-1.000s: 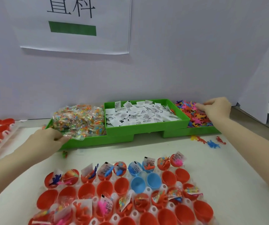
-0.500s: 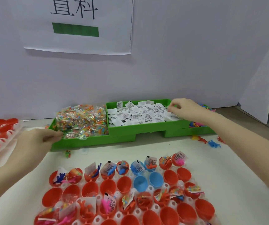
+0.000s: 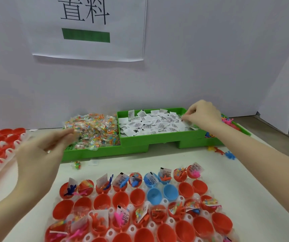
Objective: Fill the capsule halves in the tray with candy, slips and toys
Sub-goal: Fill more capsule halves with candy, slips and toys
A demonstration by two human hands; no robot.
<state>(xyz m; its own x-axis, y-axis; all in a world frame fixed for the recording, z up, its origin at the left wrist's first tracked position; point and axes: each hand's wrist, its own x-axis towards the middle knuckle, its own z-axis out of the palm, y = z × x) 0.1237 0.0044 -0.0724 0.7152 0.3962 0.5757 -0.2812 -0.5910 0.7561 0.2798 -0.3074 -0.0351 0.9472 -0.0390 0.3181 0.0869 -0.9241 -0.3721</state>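
Mostly red capsule halves (image 3: 121, 199), few blue, several stuffed with toys

Left hand (image 3: 40, 154) motion-blurred, toy bin (image 3: 234, 124) largely behind right wrist, capsule tray (image 3: 164, 200) bottom-cropped.

Head view looks forward and down, close over the tray (image 3: 164, 200).

In front of me stands a plain pale-grey partition wall (image 3: 210, 67) with a white paper sign (image 3: 88, 28) taped to it, printed with black characters and a green bar. Below it lies my flat off-white surface (image 3: 262, 180), evenly lit. To my right a second pale panel (image 3: 283, 95) angles in.
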